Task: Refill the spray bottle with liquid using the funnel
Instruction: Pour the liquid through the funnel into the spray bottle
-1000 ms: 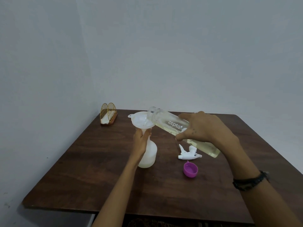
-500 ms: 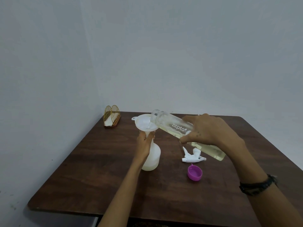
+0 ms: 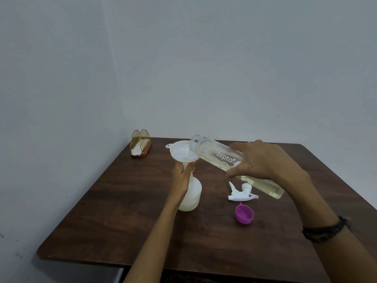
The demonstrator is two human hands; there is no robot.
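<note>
A white translucent spray bottle (image 3: 192, 198) stands upright on the dark wooden table (image 3: 126, 217), with a little pale liquid at its bottom. A white funnel (image 3: 180, 153) sits in its neck. My left hand (image 3: 181, 178) grips the bottle's neck just under the funnel. My right hand (image 3: 263, 162) holds a clear bottle (image 3: 212, 152) marked "zepto", tilted with its open mouth over the funnel. A thin stream of yellowish liquid runs from it into the funnel. The white spray trigger head (image 3: 241, 194) lies on the table to the right.
A purple cap (image 3: 244, 214) lies open side up in front of the trigger head. A gold wire napkin holder (image 3: 140, 144) stands at the table's far left corner. Grey walls close in behind and to the left.
The clear bottle stays tilted over the funnel and the pouring goes on. Both hands keep their holds. The view has shifted slightly.
</note>
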